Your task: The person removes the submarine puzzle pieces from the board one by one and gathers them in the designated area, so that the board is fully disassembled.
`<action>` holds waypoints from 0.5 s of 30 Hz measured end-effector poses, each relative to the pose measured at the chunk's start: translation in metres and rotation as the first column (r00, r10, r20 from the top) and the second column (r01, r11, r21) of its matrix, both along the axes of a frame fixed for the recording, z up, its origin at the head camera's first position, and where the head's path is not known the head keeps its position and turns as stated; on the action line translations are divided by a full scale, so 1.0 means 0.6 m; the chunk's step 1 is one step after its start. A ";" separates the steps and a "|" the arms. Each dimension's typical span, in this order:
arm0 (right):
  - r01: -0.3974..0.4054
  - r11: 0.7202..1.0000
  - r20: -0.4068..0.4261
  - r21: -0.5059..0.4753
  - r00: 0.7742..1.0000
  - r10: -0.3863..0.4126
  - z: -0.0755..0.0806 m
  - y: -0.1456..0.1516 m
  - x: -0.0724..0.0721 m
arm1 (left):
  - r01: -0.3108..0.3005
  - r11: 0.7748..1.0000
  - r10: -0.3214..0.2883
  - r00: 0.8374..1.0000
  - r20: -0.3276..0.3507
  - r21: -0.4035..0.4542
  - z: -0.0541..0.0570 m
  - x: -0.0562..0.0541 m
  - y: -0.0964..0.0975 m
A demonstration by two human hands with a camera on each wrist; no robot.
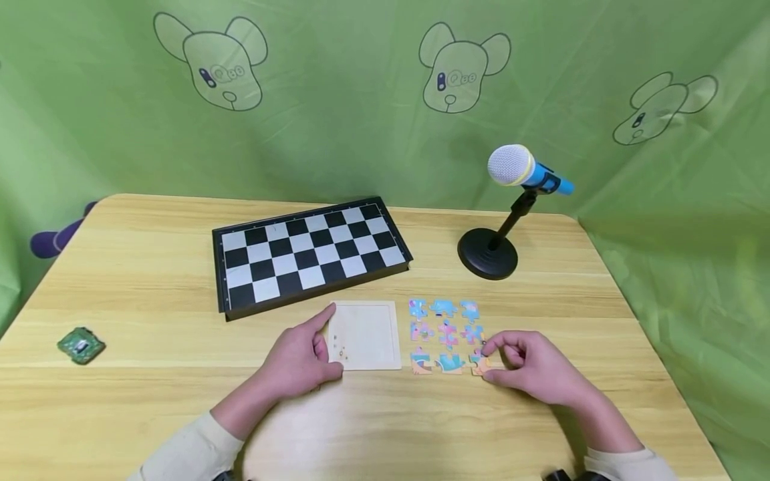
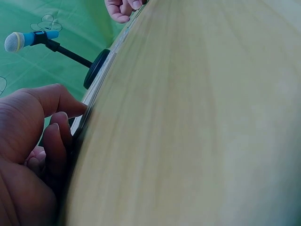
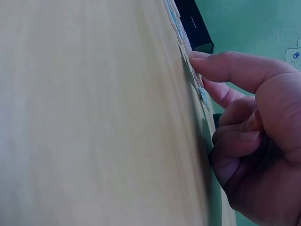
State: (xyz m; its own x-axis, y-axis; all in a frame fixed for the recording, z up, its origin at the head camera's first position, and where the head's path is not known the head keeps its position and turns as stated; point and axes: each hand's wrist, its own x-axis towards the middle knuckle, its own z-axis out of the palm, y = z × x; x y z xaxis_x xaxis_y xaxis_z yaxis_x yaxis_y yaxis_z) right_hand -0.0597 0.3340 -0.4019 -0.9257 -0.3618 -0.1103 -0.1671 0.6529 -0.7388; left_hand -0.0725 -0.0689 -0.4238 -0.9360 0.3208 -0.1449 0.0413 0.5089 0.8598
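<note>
A shallow square wooden puzzle tray (image 1: 368,334) lies flat on the table. My left hand (image 1: 297,361) holds it by its left side, index finger at the upper corner and thumb at the lower one; the other fingers are curled. Right of the tray, several colourful jigsaw pieces (image 1: 448,334) are laid out in loose rows. My right hand (image 1: 535,367) pinches the jigsaw piece (image 1: 479,364) at the lower right of these rows between thumb and index finger. In the right wrist view that hand (image 3: 258,113) hides part of the row of pieces.
Behind the tray lies a folded black-and-white chessboard (image 1: 313,257). A blue microphone (image 1: 511,165) on a black stand (image 1: 488,254) stands at the back right. At the far left is a small green object (image 1: 81,345). A green curtain (image 1: 355,120) hangs behind the table (image 1: 150,267).
</note>
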 end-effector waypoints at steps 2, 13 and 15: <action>0.003 1.000 0.000 0.007 1.000 -0.003 -0.002 0.002 -0.001 | -0.002 1.000 0.002 1.000 0.005 -0.001 0.000 0.000 0.000; 0.017 1.000 0.016 0.012 1.000 -0.017 -0.008 0.000 -0.002 | 0.002 1.000 -0.002 1.000 0.004 0.015 0.000 0.001 -0.001; 0.016 1.000 0.012 0.001 1.000 -0.016 -0.007 -0.002 -0.002 | 0.003 1.000 -0.003 1.000 0.004 0.018 -0.001 0.001 -0.002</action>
